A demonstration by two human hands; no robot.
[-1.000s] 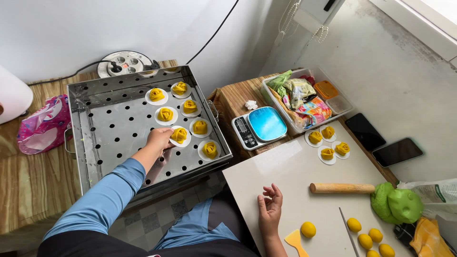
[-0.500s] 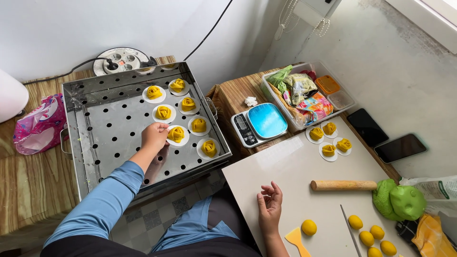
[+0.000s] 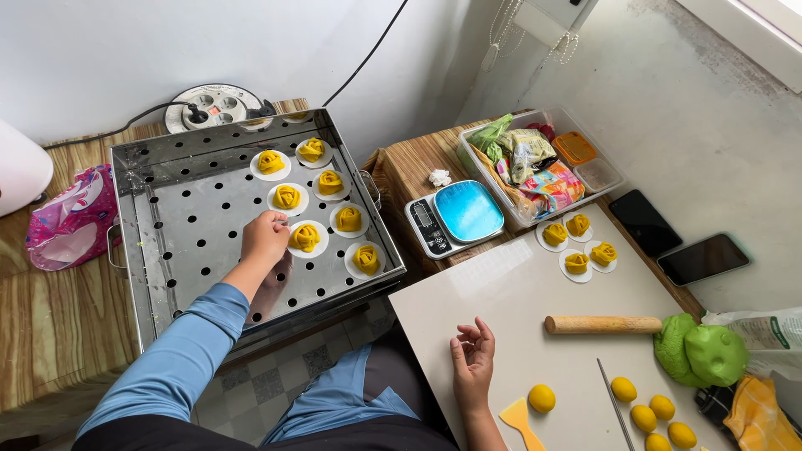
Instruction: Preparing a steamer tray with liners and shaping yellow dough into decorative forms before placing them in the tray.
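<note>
**Left hand at the steamer tray**

Left hand [image 3: 266, 236] pinches the paper edge of a yellow rose bun [image 3: 305, 238] lying in the perforated steel tray [image 3: 180, 242] among six others. Right hand [image 3: 473, 361] rests loosely open, empty, on the white desk [image 3: 510, 284].

The yellow rose-shaped dough piece [image 3: 305, 237] sits upright on a round white paper disc [image 3: 318, 246], left of centre in the frame, on the perforated steel tray [image 3: 180, 225]. The dough is folded into rolled petals. The left hand [image 3: 265, 237] touches its left edge. Six like pieces [image 3: 330, 182] on white discs lie around it on the tray's right half, in two slanted rows running from the upper centre toward the tray's lower right corner, each apart from the next.
</note>
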